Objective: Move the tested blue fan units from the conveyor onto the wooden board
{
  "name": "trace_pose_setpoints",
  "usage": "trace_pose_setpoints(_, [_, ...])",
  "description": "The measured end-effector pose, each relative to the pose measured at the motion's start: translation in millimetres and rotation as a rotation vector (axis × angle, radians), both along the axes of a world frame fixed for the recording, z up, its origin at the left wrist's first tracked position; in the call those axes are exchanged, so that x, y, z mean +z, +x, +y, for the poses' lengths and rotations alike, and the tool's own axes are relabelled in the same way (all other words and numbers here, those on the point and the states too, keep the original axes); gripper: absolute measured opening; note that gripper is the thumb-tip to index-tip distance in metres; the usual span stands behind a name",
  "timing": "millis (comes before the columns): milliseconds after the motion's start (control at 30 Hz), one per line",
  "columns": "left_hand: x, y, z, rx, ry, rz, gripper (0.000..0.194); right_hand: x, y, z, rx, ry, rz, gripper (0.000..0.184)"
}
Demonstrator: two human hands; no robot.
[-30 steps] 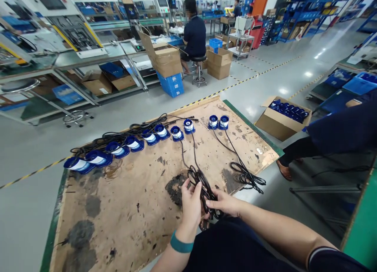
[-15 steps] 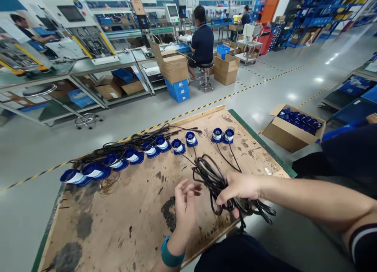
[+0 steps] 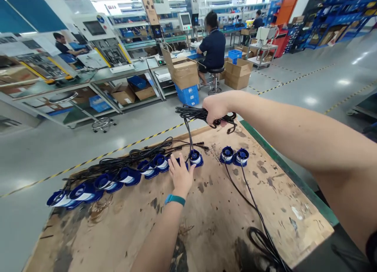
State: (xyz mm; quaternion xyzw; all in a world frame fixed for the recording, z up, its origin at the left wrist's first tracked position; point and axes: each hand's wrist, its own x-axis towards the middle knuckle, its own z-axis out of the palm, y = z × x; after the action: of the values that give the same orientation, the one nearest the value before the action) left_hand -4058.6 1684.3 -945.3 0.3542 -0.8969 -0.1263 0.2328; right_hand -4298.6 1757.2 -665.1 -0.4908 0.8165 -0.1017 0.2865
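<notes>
My right hand (image 3: 216, 109) is closed round a coiled bundle of black cable (image 3: 193, 113), held up above the board's far edge. Two strands hang from the coil to a round blue housing with a white label (image 3: 196, 158). With fingers spread, my left hand (image 3: 181, 176) lies over another blue housing (image 3: 184, 162), mostly hidden beneath it; whether it presses on it I cannot tell. Several more such housings (image 3: 129, 176) run leftward in a row, their black cables (image 3: 135, 154) heaped behind them. Two housings (image 3: 242, 157) stand apart to the right.
The wooden board (image 3: 132, 232) has a raised rim and a green edge (image 3: 282, 162). Cables from the right pair trail to a loose loop (image 3: 262, 240) at the near edge. Beyond the floor tape are a stool (image 3: 63, 97), cartons (image 3: 185, 73) and a seated person (image 3: 215, 48).
My right hand has carried the cable bundle forward and up, over the board's far edge. My left hand has moved forward onto the row of housings. The view has shifted.
</notes>
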Motion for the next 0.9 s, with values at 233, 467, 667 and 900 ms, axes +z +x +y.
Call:
trace_pose_setpoints(233, [-16.3,-22,-25,0.032,-0.043,0.124,0.041,-68.2,1,-59,0.282,0.139,0.166,0.024])
trace_pose_setpoints(467, [-19.5,-31,-34,0.033,-0.104,0.082,0.038,-157.6,27,-134,0.504,-0.009,0.468,0.027])
trace_pose_setpoints(667, [-13.5,-35,-28,0.085,-0.125,0.037,0.04,-193.7,27,-141,0.381,0.017,0.397,0.043])
trace_pose_setpoints(900, [-8.7,-10,-58,-0.171,-0.147,-0.14,0.056,-192.6,-5,-68,0.482,-0.18,0.133,0.051])
